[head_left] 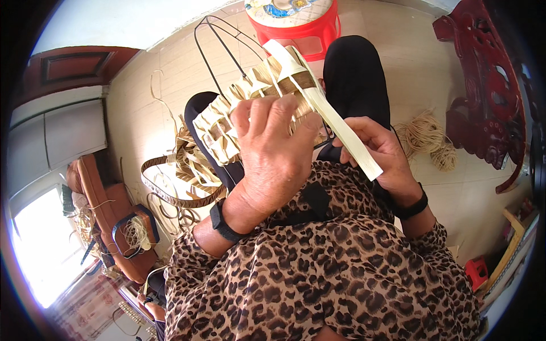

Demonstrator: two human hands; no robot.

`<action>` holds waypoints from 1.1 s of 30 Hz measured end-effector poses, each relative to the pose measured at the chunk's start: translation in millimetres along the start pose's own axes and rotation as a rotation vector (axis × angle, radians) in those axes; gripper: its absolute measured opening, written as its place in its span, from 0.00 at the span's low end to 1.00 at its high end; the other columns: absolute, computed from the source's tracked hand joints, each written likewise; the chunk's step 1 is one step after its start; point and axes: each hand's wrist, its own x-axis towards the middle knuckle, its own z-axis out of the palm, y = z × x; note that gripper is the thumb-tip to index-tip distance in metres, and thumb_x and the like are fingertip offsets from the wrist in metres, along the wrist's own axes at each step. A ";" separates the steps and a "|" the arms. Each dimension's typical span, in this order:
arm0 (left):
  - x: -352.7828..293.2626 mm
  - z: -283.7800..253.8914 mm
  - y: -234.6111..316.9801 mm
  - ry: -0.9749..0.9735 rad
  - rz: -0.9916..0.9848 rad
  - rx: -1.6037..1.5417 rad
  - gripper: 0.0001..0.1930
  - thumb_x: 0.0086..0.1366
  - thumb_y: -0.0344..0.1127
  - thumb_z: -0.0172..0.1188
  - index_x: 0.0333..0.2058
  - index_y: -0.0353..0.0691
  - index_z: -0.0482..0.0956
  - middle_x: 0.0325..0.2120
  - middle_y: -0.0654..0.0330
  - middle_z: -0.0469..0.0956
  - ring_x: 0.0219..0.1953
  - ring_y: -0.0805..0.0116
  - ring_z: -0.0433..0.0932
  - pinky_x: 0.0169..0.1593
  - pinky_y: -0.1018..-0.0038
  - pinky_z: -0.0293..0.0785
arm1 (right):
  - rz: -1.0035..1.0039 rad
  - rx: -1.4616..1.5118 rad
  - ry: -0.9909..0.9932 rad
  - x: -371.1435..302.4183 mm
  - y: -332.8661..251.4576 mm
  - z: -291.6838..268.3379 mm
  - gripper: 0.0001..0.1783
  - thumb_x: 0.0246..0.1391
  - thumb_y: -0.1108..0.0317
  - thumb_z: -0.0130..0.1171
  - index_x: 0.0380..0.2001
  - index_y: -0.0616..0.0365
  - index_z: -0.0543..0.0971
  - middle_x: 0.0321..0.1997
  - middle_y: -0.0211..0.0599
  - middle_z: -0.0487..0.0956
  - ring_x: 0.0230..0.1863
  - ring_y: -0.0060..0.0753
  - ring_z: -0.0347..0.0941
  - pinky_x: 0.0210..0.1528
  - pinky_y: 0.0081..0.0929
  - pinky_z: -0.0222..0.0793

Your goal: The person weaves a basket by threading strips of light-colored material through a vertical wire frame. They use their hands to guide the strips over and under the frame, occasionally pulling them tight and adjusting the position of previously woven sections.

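Observation:
Between my knees rests a woven piece [211, 126] of pale flat strips folded over a dark wire frame [200, 48]. My left hand [270, 145] lies over it with curled fingers, gripping its near side. A wide pale strip [350, 142] runs from the weave's far right corner down toward me, its cut end loose. My right hand [387, 156] is closed at this strip near the loose end. Its fingertips pass behind the strip and are partly hidden.
A red stool [293, 34] with a patterned top stands ahead. Bundled cord [426, 136] lies on the floor at right, beside carved dark-red furniture [483, 96]. Loose strips [190, 170] lie at left, near a brown bench [108, 210]. Another person's hand [152, 308] shows at lower left.

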 end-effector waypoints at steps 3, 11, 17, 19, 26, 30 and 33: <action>-2.2 8.6 5.7 0.018 -0.020 -0.004 0.11 0.45 0.28 0.65 0.31 0.43 0.80 0.32 0.59 0.73 0.37 0.61 0.70 0.43 0.64 0.61 | -0.065 -0.136 0.069 3.3 3.3 4.7 0.19 0.56 0.71 0.56 0.51 0.61 0.71 0.38 0.27 0.75 0.38 0.14 0.71 0.42 0.15 0.69; 2.0 19.8 12.4 0.105 -0.069 -0.013 0.11 0.44 0.28 0.65 0.31 0.42 0.80 0.29 0.62 0.70 0.32 0.64 0.67 0.40 0.65 0.60 | -0.238 -0.441 0.192 9.8 -3.6 13.4 0.18 0.53 0.75 0.59 0.49 0.62 0.73 0.36 0.29 0.77 0.34 0.14 0.72 0.38 0.12 0.69; 5.4 16.9 21.1 0.063 -0.132 -0.261 0.06 0.43 0.28 0.60 0.24 0.40 0.76 0.21 0.63 0.66 0.27 0.65 0.65 0.38 0.66 0.58 | -0.315 -0.422 0.214 16.3 14.2 1.3 0.15 0.52 0.75 0.59 0.45 0.60 0.74 0.36 0.28 0.76 0.34 0.13 0.70 0.34 0.16 0.68; 3.6 12.4 27.3 0.035 -0.069 -0.346 0.06 0.45 0.27 0.61 0.25 0.38 0.77 0.21 0.62 0.67 0.26 0.66 0.67 0.35 0.68 0.62 | -0.342 -0.468 0.211 16.7 8.4 3.9 0.13 0.52 0.75 0.59 0.43 0.58 0.76 0.39 0.31 0.77 0.37 0.18 0.71 0.38 0.20 0.69; 10.1 3.1 44.0 -0.112 0.236 -0.809 0.14 0.46 0.31 0.66 0.34 0.34 0.80 0.31 0.54 0.75 0.31 0.63 0.73 0.34 0.69 0.73 | -0.597 -0.921 0.146 10.3 -4.6 -1.3 0.12 0.46 0.73 0.60 0.38 0.56 0.79 0.44 0.41 0.75 0.36 0.30 0.72 0.37 0.26 0.67; 14.4 7.2 30.7 -0.117 0.147 -0.651 0.21 0.48 0.38 0.66 0.40 0.33 0.76 0.42 0.51 0.72 0.44 0.55 0.72 0.42 0.65 0.70 | -0.490 -0.634 0.047 -27.9 -20.6 -20.6 0.07 0.53 0.69 0.57 0.29 0.64 0.77 0.38 0.44 0.76 0.34 0.31 0.74 0.35 0.29 0.70; 5.9 23.1 26.2 -0.126 0.188 -0.447 0.17 0.50 0.34 0.65 0.38 0.33 0.76 0.39 0.52 0.74 0.43 0.55 0.73 0.43 0.65 0.70 | -0.402 -0.166 -0.491 -48.5 -55.7 -57.0 0.16 0.59 0.67 0.52 0.19 0.66 0.73 0.24 0.45 0.76 0.19 0.35 0.72 0.21 0.27 0.69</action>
